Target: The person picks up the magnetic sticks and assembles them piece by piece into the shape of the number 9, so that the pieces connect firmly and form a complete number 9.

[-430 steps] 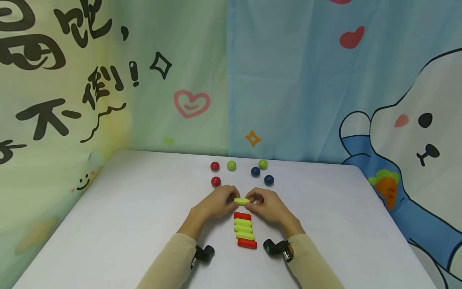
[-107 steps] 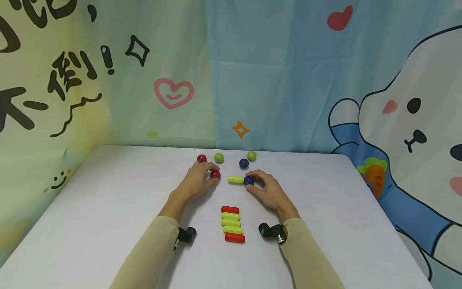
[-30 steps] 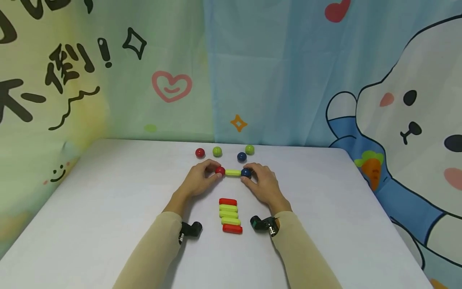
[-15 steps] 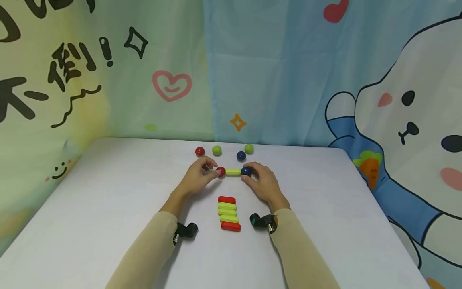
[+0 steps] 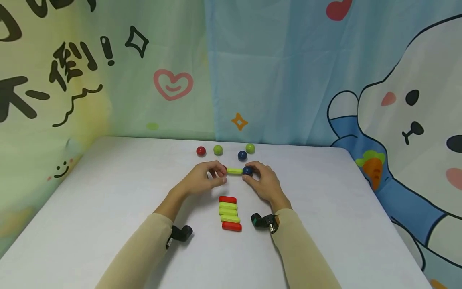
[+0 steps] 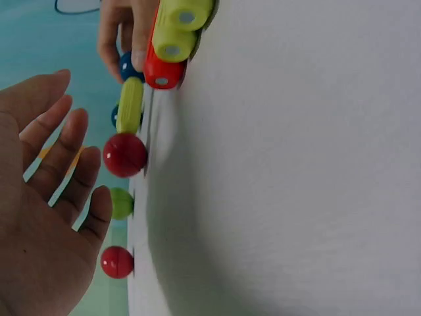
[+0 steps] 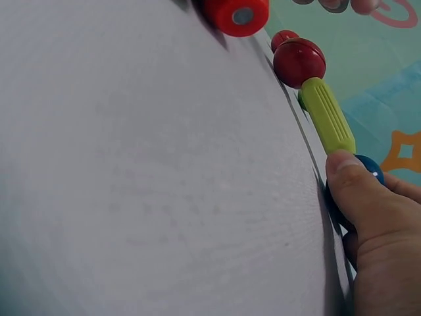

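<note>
My right hand [image 5: 266, 184] pinches a dark blue ball [image 5: 247, 171] between thumb and fingers. A yellow-green ribbed rod [image 5: 234, 171] joins that ball on one end and a red ball [image 6: 125, 155] on the other, making a straight line. Beside the red ball, my left hand [image 5: 202, 177] holds nothing, its fingers loosely bent and apart from the ball in the left wrist view. From the head view, this hand hides most of the red ball. In the right wrist view, the thumb [image 7: 358, 191] lies against the blue ball where the rod meets it.
Nearer the body lies a row of rods side by side: a red one [image 5: 227, 199], yellow-green ones [image 5: 228, 212] and another red one [image 5: 232, 226]. Behind the hands sit another red ball [image 5: 201, 151], two green balls [image 5: 218, 150] and a second blue ball [image 5: 242, 155]. A printed curtain [image 5: 270, 80] hangs behind the table.
Earlier, both hands held a lone rod; then a blue ball and a red ball were brought to its ends. Since half a second ago, my left hand has let go of the red ball.
</note>
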Action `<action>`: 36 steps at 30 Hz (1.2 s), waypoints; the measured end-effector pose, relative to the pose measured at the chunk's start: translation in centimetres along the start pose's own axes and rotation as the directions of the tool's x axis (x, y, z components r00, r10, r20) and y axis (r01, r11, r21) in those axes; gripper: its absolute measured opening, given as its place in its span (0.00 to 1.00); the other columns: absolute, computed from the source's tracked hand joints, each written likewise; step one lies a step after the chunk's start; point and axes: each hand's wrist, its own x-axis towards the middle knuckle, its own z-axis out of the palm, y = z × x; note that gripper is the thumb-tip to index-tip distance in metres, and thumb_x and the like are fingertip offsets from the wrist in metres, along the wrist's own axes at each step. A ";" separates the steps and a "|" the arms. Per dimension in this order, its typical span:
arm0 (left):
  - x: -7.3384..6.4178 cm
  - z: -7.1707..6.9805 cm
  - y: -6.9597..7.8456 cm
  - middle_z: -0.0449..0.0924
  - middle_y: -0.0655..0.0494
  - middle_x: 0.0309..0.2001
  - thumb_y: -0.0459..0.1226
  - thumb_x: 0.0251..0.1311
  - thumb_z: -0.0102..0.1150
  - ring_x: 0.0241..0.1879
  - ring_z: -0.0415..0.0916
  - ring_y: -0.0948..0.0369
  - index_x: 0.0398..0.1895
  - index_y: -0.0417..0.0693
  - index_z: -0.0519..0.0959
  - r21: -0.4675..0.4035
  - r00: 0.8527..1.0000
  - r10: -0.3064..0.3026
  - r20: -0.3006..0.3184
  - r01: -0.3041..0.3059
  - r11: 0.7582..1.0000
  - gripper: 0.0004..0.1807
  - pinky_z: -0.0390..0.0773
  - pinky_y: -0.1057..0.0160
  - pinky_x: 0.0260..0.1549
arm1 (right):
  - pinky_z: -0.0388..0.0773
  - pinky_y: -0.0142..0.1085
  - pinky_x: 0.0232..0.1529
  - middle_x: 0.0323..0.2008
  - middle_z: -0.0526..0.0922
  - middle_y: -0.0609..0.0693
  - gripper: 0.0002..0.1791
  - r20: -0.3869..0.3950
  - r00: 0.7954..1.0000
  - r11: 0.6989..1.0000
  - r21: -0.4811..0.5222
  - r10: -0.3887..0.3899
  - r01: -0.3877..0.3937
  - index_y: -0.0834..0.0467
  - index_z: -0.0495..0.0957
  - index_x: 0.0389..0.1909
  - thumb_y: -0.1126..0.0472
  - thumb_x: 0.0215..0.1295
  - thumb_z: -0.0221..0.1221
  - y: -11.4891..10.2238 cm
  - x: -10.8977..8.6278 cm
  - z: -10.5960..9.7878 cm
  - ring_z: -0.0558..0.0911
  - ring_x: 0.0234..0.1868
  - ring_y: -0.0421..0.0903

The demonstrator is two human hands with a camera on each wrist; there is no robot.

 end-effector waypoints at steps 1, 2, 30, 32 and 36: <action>-0.1 0.1 0.0 0.81 0.61 0.39 0.41 0.64 0.68 0.43 0.76 0.58 0.49 0.49 0.83 0.012 1.000 0.005 0.017 -0.006 1.000 0.12 0.77 0.59 0.44 | 0.64 0.56 0.70 0.63 0.81 0.51 0.24 0.001 1.000 1.000 0.003 0.003 -0.003 0.46 0.75 0.63 0.46 0.70 0.65 0.0 0.0 0.0 0.74 0.66 0.55; -0.2 0.2 0.0 0.81 0.61 0.39 0.41 0.64 0.68 0.43 0.76 0.59 0.49 0.49 0.83 0.023 0.999 0.008 0.035 -0.008 1.000 0.13 0.77 0.59 0.44 | 0.64 0.56 0.70 0.63 0.81 0.52 0.24 0.002 1.000 1.000 0.005 0.005 -0.005 0.46 0.75 0.63 0.46 0.70 0.65 -0.1 0.0 0.0 0.74 0.66 0.55; -1.0 2.5 0.5 0.82 0.65 0.41 0.40 0.63 0.71 0.43 0.77 0.63 0.47 0.53 0.83 0.064 0.980 0.060 0.190 -0.073 0.995 0.11 0.79 0.63 0.47 | 0.64 0.56 0.71 0.63 0.80 0.52 0.25 0.011 0.999 0.999 -0.007 0.032 -0.032 0.46 0.75 0.64 0.46 0.69 0.65 -0.3 -0.3 -0.1 0.73 0.67 0.55; -0.9 2.7 0.6 0.82 0.64 0.41 0.39 0.62 0.71 0.42 0.77 0.63 0.47 0.53 0.83 0.064 0.979 0.070 0.189 -0.084 0.994 0.11 0.79 0.63 0.47 | 0.64 0.56 0.71 0.63 0.80 0.52 0.25 0.003 1.000 1.000 -0.011 0.026 -0.026 0.46 0.75 0.64 0.47 0.69 0.66 -0.3 -0.3 -0.1 0.74 0.67 0.55; -0.8 2.8 0.9 0.82 0.65 0.39 0.38 0.62 0.71 0.41 0.77 0.64 0.45 0.54 0.83 0.086 0.982 0.049 0.184 -0.066 0.994 0.10 0.79 0.63 0.46 | 0.64 0.56 0.71 0.63 0.80 0.52 0.24 -0.002 1.000 1.000 -0.008 0.021 -0.021 0.46 0.75 0.63 0.47 0.69 0.66 -0.5 -0.2 0.0 0.74 0.67 0.55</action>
